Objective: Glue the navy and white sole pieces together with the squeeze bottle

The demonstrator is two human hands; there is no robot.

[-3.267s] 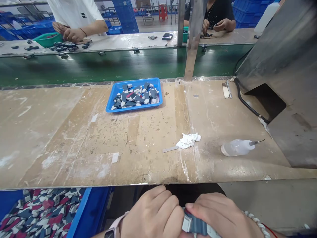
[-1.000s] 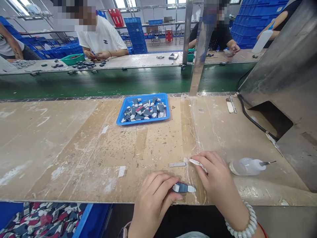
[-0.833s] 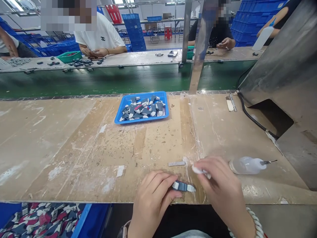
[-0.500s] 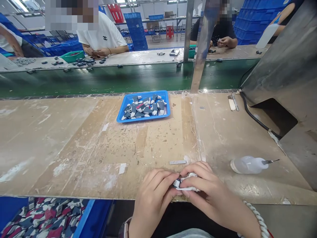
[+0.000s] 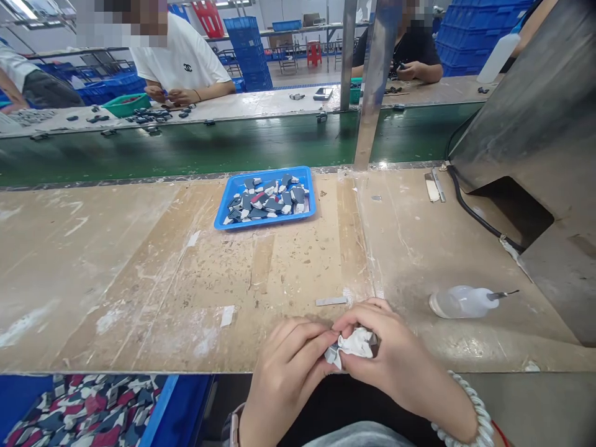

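Observation:
Near the front edge of the worktable, my left hand pinches a small grey and white piece at its left side. My right hand is closed round a crumpled white cloth or paper, which lies against the same piece. The fingertips of both hands almost meet over it. Just beyond them a flat grey strip lies on the table. Farther off, a blue tray holds several dark, white and red pieces.
A clear squeeze bottle lies on its side at the right. Beyond the table runs a green conveyor with a metal post. A blue bin of pieces stands below left. People sit across.
My right fingers have shifted, so more of the white cloth or paper shows. The held piece is turned differently. The whole view has moved slightly.

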